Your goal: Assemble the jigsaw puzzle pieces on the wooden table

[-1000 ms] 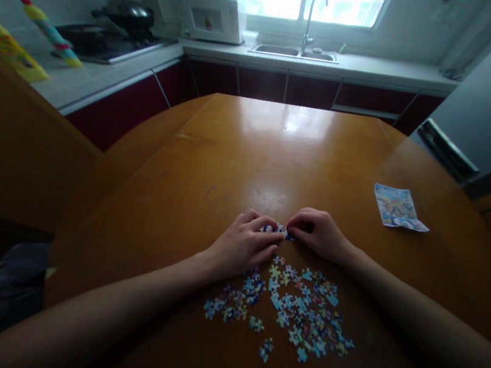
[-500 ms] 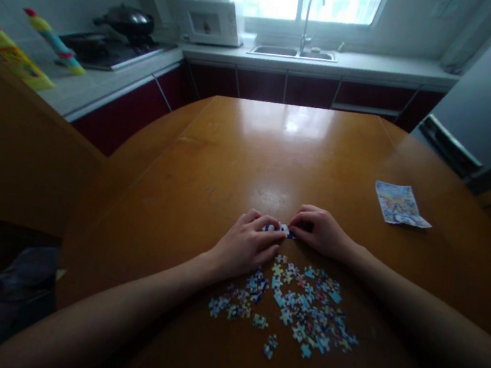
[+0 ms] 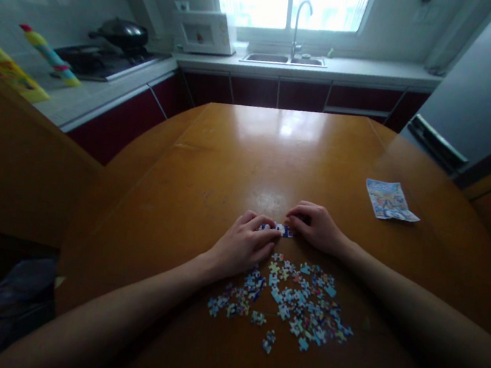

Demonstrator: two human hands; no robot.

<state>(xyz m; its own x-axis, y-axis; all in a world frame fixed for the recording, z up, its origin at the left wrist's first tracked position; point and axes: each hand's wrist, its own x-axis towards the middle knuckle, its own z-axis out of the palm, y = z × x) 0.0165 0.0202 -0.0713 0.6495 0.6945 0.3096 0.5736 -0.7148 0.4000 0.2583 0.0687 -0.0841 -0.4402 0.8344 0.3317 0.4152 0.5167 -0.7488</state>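
Note:
A short strip of joined jigsaw puzzle pieces (image 3: 282, 230), white and dark blue, lies flat on the wooden table. My left hand (image 3: 246, 242) rests over its left part, fingers pressed on it and covering some of it. At the strip's right end is my right hand (image 3: 317, 227), its fingers curled and thumb drawn in close to them. Whether a piece sits between those fingertips is too small to tell. Nearer to me, a large heap of loose puzzle pieces (image 3: 308, 304) spreads out, with a smaller cluster (image 3: 235, 299) to its left.
A creased picture sheet (image 3: 390, 201) lies on the table (image 3: 231, 157) to the right. Two small groups of pieces sit in front of the heap. Beyond the table are a counter with a sink (image 3: 287, 60), a stove with a wok (image 3: 123, 33), and bottles at the left.
My right hand's fingertips have lifted slightly off the strip's right end, so more of the strip shows. My left hand stays on the strip. The camera view has shifted slightly.

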